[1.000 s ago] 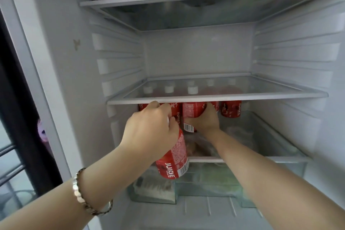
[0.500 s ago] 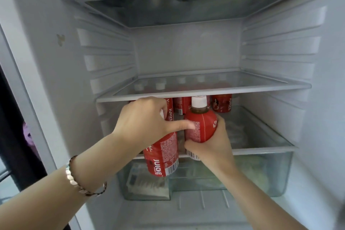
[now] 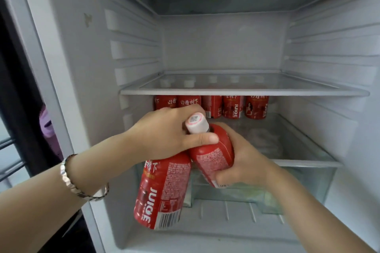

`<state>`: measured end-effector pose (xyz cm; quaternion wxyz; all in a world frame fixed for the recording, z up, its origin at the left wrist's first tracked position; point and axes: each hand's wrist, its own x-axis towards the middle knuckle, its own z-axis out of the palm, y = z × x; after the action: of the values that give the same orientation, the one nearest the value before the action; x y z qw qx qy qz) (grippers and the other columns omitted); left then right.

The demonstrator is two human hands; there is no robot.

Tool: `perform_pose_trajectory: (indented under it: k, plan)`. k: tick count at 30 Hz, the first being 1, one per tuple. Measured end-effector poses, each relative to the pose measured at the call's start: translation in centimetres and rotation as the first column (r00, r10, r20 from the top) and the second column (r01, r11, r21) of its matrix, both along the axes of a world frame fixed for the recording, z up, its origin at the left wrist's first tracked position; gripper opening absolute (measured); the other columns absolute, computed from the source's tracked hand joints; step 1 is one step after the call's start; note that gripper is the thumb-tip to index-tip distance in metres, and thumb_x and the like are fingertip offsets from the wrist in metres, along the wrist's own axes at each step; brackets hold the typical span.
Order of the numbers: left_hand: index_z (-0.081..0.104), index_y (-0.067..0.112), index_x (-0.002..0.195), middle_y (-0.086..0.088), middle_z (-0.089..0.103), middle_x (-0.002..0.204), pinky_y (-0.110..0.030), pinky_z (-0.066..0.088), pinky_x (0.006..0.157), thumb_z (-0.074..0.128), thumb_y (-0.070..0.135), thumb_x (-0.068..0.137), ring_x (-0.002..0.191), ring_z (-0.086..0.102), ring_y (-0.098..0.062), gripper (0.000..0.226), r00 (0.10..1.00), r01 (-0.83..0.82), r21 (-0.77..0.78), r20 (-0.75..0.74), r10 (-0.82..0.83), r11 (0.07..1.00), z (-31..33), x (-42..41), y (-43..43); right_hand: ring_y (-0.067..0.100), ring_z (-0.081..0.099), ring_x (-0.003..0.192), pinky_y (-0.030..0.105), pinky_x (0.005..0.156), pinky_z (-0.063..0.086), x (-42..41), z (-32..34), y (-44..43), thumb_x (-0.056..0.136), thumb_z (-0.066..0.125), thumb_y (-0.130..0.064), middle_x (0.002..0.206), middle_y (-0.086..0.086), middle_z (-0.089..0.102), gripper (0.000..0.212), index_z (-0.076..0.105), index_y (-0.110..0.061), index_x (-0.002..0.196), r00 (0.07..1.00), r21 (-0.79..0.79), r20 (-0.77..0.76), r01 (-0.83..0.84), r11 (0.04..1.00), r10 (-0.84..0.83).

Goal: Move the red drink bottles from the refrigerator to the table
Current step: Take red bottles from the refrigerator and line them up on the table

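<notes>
Plainly the lifting-out step is in hand: the left hand (image 3: 164, 133) is clenched over the top of a tall red plastic drink bottle marked JUICE (image 3: 162, 191), which hangs tilted below the palm, clear of any shelf. Its cap is hidden under the fingers, so they probably wrap the neck. That hand's thumb lies across the shoulder of a second red plastic bottle with a white screw cap (image 3: 211, 156), which the right hand (image 3: 244, 162) grips from beneath, fingers curled round its body. The two bottles touch just under the thumb. Beyond both sets of knuckles a row of matching red bottles (image 3: 232, 107) stands beneath the clear glass shelf (image 3: 244, 92), so most of the task appears undone. The next move calls for drawing both bottles back toward the person, kept below that shelf's front edge, then carrying them to the table, which is out of view; the top-only left grip looks the less secure.
</notes>
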<state>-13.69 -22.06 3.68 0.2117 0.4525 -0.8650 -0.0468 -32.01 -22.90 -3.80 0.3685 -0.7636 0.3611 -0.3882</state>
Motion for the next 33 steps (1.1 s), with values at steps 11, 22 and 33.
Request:
perform_pose_trajectory:
  k: [11,22,33]
  plan:
    - [0.057,0.03,0.083,0.015,0.063,0.079,-0.018,0.049,0.064,0.05,0.06,0.081,0.07,0.06,-0.001,0.03,0.997,-0.036,0.114,0.072,0.027,0.993,0.1,2.2,0.0,0.013,0.064,0.106,0.035,0.092,0.053,1.6,0.9,-0.7,0.05,0.073,-0.046,0.117,-0.006,0.064,0.075,0.047,-0.038,0.121,0.962,0.192,-0.176,-0.173,0.966,0.208]
    - [0.048,0.033,0.07,0.016,0.056,0.075,-0.016,0.043,0.061,0.048,0.064,0.082,0.07,0.055,-0.001,0.033,0.976,-0.151,0.104,0.175,0.132,0.983,-0.3,2.8,-0.9,0.029,0.027,0.141,0.049,0.114,0.028,6.7,-0.9,-15.1,0.061,0.081,-0.051,0.153,0.01,0.024,0.125,0.0,-0.017,0.15,0.864,0.145,-0.022,0.501,0.853,-0.504]
    - [0.055,0.03,0.085,0.013,0.059,0.084,-0.021,0.049,0.07,0.046,0.067,0.081,0.076,0.057,-0.004,0.038,0.974,-0.14,0.08,0.193,0.123,0.987,-0.6,4.2,-1.8,0.017,0.055,0.109,0.033,0.093,0.046,7.8,0.7,-13.5,0.065,0.082,-0.035,0.121,0.001,0.057,0.073,0.046,-0.016,0.126,0.757,0.024,0.119,0.644,0.764,-0.642]
